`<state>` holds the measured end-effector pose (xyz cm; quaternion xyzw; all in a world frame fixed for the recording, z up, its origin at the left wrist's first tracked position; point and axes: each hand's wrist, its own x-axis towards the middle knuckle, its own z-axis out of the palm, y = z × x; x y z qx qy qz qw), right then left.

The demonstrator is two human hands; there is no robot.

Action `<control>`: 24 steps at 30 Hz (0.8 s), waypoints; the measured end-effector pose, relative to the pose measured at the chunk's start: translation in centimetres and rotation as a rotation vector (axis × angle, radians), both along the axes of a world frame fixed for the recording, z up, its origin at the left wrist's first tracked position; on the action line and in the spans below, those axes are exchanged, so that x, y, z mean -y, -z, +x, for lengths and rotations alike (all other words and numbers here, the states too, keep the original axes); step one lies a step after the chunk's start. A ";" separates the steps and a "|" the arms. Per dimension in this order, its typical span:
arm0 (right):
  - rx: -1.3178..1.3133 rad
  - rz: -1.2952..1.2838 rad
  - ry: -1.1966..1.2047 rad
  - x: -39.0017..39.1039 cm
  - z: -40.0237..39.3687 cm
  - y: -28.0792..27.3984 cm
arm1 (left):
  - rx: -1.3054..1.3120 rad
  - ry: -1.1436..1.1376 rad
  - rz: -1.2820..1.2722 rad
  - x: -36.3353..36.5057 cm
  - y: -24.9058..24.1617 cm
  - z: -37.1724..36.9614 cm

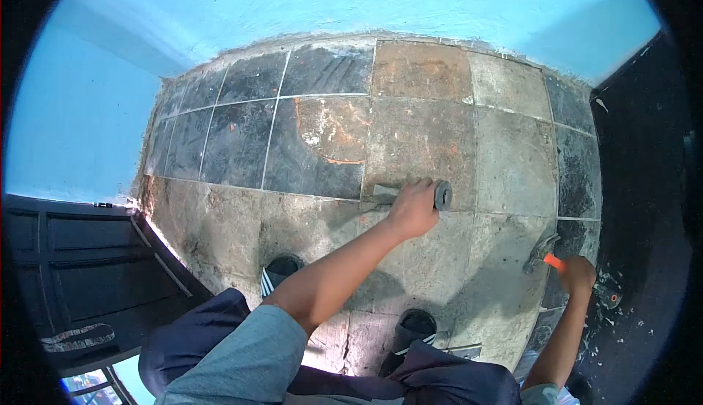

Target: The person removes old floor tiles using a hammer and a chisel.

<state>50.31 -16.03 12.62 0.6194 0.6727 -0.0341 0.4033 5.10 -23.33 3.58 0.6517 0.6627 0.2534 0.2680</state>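
My left hand (414,207) is closed around a chisel (442,195), whose round grey end sticks out to the right of the fist. The chisel's flat blade (384,190) points left, near the lower edge of a dark tile (315,173). At the right, my right hand (578,275) grips a hammer (554,261) with an orange and black handle. Its dark metal head (540,253) is over the floor beside the right-hand row of dark tiles, apart from the chisel.
Bare, rough floor (512,163) lies between dark tiles at left and right. Blue walls (351,2) rise behind and left. A dark panelled door (80,258) stands at lower left. My sandalled feet (419,323) are below my hands.
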 end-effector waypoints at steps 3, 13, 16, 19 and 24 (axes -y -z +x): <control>-0.012 0.028 -0.005 0.2 0.5 0.4 | -0.004 -0.044 -0.039 0.1 0.9 -0.5; -0.036 0.083 -0.010 0.5 0.8 0.5 | 0.100 -0.049 -0.165 2.3 -1.6 1.0; 0.005 0.042 0.055 0.1 1.7 1.3 | -0.001 0.010 -0.074 0.4 -1.6 0.6; -0.033 0.069 -0.020 0.4 1.7 1.0 | 0.053 0.015 -0.014 -1.3 -0.6 -0.7; -0.033 0.081 0.081 0.5 2.3 1.3 | 0.035 0.033 -0.108 -2.0 0.2 -2.3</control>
